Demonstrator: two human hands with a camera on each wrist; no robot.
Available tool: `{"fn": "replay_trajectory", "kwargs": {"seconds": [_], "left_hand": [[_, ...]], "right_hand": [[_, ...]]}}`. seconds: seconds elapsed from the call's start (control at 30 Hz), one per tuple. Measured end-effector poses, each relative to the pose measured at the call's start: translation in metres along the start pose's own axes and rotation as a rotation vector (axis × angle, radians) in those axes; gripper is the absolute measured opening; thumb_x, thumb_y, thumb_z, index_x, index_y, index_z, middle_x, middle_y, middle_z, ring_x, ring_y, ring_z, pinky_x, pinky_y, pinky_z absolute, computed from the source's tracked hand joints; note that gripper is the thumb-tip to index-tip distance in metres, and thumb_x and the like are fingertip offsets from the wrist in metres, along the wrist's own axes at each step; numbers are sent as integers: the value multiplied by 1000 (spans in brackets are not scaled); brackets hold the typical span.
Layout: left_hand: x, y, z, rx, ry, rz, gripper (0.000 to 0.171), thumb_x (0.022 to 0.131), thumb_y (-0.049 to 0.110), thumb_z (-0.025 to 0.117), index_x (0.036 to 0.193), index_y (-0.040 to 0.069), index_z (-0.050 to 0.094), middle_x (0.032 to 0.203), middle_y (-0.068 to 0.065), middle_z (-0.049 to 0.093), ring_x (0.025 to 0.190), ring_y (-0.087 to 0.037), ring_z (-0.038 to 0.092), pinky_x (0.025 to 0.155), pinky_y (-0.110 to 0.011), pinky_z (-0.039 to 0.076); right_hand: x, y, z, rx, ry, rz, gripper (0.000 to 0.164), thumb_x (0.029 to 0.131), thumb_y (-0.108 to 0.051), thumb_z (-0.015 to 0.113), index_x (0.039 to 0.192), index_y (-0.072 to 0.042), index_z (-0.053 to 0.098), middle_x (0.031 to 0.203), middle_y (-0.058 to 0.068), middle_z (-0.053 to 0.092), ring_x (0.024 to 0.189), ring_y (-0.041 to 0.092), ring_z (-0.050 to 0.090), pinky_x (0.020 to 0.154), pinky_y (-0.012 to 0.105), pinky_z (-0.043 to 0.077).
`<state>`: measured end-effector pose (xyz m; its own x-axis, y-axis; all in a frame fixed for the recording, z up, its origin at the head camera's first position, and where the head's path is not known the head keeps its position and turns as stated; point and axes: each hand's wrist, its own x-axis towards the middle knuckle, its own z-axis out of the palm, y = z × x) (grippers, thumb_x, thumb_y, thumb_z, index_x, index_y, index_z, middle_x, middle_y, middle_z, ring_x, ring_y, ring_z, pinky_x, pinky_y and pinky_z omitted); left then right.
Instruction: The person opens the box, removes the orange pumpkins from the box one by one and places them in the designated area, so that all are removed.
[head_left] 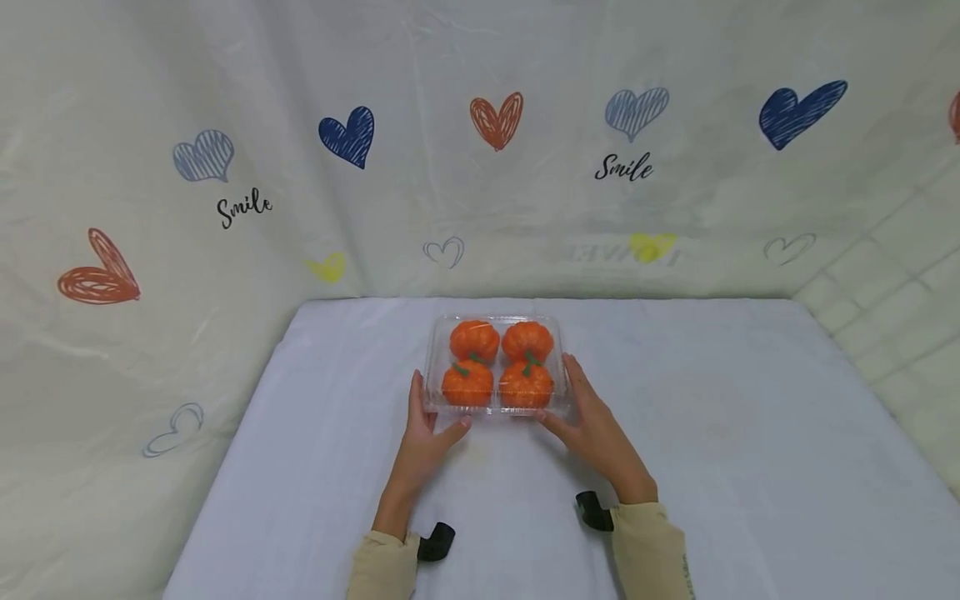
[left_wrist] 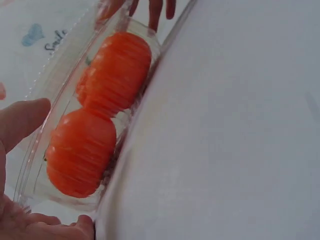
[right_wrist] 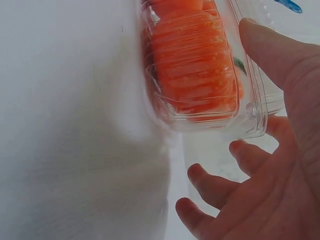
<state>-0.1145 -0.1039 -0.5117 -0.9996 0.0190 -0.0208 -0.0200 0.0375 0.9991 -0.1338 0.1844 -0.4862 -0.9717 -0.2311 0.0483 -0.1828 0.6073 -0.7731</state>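
Note:
A clear plastic clamshell box (head_left: 497, 410) sits at the far middle of the white table. Inside it are small orange pumpkins with green stems, two in a front row (head_left: 468, 385) and two behind (head_left: 527, 340). My left hand (head_left: 427, 442) is at the box's left side, its thumb in front near the rim and fingers along the side. At the right front corner is my right hand (head_left: 600, 429). In the right wrist view its thumb overlaps the rim, and the other fingers (right_wrist: 212, 187) spread out beside the box's end.
The white-covered table (head_left: 720, 433) ends at its back edge just behind the box. Beyond stands a pale curtain (head_left: 420, 192) printed with hearts and "Smile". Dark curved pieces (head_left: 437, 542) stick out at both beige cuffs.

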Motion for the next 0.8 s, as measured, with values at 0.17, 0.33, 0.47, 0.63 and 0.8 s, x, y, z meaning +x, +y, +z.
{"fn": "replay_trajectory", "kwargs": {"seconds": [0.17,0.33,0.47,0.63,0.8], "left_hand": [[-1,-6,12,-44,78,28,115,96,24,83,173,20,-2,179,-2,2,164,-25,10,129,-44,19],[1,-5,20,-68,120,44,112,95,23,84,173,21,3,177,-4,7,162,-28,15,129,-46,22],[1,-5,24,-98,143,48,111,94,17,84,172,20,6,177,-5,10,162,-29,17,129,-48,21],[1,-6,29,-113,172,47,114,92,15,85,172,18,4,177,-11,5,161,-36,18,128,-50,23],[1,-6,31,-98,207,61,113,92,16,85,172,16,5,178,-9,2,161,-36,18,128,-50,24]], "right_hand": [[1,-1,0,13,-8,3,106,100,-42,77,174,-16,6,179,11,10,162,38,17,126,62,23],[2,0,1,23,-7,4,106,100,-44,77,174,-20,5,179,11,11,162,38,17,126,62,23],[2,1,2,36,-2,5,106,100,-45,77,175,-21,5,179,12,12,162,38,18,126,62,24],[3,1,4,52,-3,10,106,100,-41,78,175,-21,5,179,11,12,162,38,17,126,62,24],[3,0,5,61,-9,24,107,100,-39,78,174,-19,3,179,13,9,162,39,16,125,62,24]]}}
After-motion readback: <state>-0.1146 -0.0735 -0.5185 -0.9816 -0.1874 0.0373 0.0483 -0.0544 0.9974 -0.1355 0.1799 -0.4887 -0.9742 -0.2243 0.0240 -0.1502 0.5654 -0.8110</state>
